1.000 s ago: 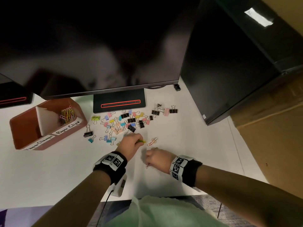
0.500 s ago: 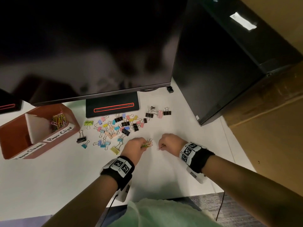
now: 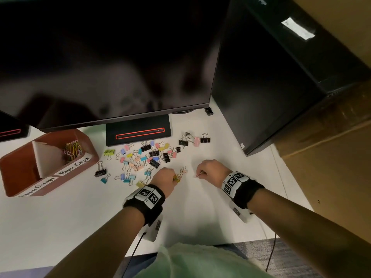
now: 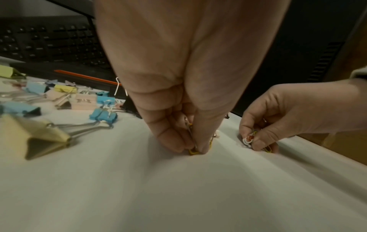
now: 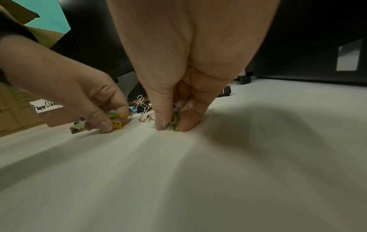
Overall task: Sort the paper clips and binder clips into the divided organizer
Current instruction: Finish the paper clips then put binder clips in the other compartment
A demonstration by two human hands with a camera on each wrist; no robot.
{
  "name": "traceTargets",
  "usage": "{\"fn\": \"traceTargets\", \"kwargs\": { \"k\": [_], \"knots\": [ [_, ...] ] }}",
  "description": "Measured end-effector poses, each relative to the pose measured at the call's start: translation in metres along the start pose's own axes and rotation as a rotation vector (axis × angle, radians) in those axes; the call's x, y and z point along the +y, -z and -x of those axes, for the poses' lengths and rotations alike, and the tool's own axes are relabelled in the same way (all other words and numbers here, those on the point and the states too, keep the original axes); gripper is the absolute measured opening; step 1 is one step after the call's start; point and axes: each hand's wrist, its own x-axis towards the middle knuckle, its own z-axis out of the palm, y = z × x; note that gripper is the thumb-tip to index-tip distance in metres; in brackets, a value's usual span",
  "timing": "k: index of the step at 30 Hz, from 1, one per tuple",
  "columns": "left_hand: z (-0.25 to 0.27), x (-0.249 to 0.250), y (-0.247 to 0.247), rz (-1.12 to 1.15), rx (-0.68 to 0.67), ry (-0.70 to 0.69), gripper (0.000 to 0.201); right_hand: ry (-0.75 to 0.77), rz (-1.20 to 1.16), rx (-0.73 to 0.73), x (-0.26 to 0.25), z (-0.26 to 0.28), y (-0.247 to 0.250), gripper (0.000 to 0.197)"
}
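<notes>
Both hands, left [image 3: 165, 178] and right [image 3: 210, 169], pinch light, slippery paper clips [image 3: 177, 177] off the table [image 3: 60, 217], best gripped across their flat loops.

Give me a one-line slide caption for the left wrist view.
Left hand pinches yellow paper clips off the white desk; right hand gathers more beside it, binder clips scattered behind.

Light: dim room lighting is falling on the white desk [image 3: 60, 227].
Shadows: soft ones are pooling under both wrists.
Blur: wrist views are smearing toward near edges.
Distortion: head view is bowing at corners.
</notes>
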Motion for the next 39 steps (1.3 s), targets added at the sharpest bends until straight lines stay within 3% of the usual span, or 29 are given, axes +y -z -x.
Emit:
{"fn": "traceTargets", "kwargs": {
  "k": [12, 20, 24, 32, 35, 39],
  "knots": [
    [0.019, -0.015, -0.009, -0.027, 0.070, -0.170, 0.018, 0.041, -0.022, 0.030, -0.010, 0.003, -0.015, 0.019],
    [0.043, -0.061, 0.021, 0.218, 0.220, -0.208, 0.013, 0.104, -0.010, 0.045, -0.052, -0.005, -0.017, 0.019],
    [0.070, -0.112, 0.064, 0.292, 0.361, -0.177, 0.009, 0.214, -0.034, 0.140, -0.111, -0.027, -0.004, 0.019],
    [0.103, -0.254, 0.160, 0.312, 0.612, 0.067, 0.016, 0.455, -0.082, 0.308, -0.291, -0.133, 0.014, 0.012],
    [0.092, -0.286, 0.176, 0.314, 0.589, 0.153, 0.018, 0.356, -0.047, 0.265, -0.339, -0.174, 0.009, 0.015],
    [0.082, -0.287, 0.179, 0.311, 0.407, 0.162, 0.031, 0.226, -0.021, 0.166, -0.354, -0.195, 0.003, 0.036]
  ]
}}
